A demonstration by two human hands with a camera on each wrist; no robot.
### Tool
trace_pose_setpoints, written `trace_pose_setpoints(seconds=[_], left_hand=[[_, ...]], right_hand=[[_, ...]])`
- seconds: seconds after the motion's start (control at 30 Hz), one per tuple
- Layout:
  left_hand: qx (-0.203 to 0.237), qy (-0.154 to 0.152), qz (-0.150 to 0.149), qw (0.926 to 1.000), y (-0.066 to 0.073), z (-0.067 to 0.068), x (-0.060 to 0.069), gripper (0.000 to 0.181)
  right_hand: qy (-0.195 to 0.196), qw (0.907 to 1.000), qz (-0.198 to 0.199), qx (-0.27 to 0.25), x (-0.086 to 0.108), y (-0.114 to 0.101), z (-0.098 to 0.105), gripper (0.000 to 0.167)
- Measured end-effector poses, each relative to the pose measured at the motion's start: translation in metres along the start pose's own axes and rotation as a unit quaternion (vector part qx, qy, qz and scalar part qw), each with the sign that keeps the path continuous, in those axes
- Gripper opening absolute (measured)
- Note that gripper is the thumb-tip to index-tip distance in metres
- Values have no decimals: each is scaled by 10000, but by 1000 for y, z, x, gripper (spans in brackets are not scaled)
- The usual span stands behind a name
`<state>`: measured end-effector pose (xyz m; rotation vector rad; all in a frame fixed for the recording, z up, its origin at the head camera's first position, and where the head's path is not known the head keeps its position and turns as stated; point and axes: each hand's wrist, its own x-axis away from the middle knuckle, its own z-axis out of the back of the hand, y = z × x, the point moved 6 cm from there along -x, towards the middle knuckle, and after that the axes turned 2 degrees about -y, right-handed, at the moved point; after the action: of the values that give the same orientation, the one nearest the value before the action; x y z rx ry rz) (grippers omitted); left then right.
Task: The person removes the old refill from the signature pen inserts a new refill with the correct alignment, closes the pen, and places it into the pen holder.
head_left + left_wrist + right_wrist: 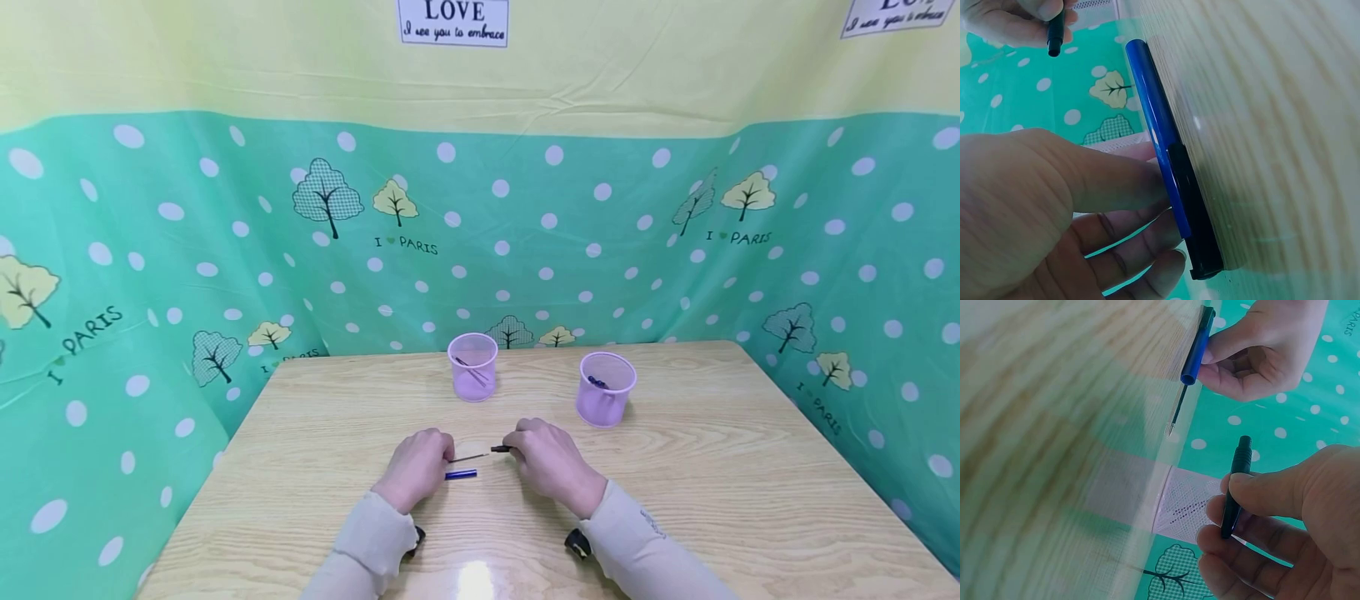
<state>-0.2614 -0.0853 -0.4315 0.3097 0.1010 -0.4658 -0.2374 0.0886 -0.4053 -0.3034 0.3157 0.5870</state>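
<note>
In the head view my left hand (pixel 420 468) pinches a thin pen refill (pixel 470 457), its metal point toward the right. A blue pen barrel (pixel 461 474) with a black clip (pixel 1194 212) lies on the table just nearer to me than the refill. From the left wrist camera, the barrel (pixel 1155 119) hides some of the left fingertips. My right hand (pixel 551 462) holds a short black tapered pen grip section (pixel 1237 481) between thumb and fingers. That grip section is apart from the refill's point, with a small gap between them.
Two purple mesh cups stand toward the back of the wooden table (pixel 337 433). Thin dark sticks lean in the left cup (pixel 474 387); small dark-blue pieces lie in the right cup (pixel 600 408). A green and yellow printed curtain (pixel 547 275) surrounds the table's back and sides.
</note>
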Motion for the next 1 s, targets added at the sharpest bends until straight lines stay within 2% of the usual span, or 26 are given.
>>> trace_pose_setpoints(seconds=[0.33, 1.0], left_hand=[[-35, 17, -53, 10000, 0, 0, 0, 21], [105, -104, 67, 9999, -1, -2, -1, 22]], right_hand=[[-9, 10000, -13, -1, 0, 0, 0, 15], [-51, 10000, -16, -2, 0, 0, 0, 15]])
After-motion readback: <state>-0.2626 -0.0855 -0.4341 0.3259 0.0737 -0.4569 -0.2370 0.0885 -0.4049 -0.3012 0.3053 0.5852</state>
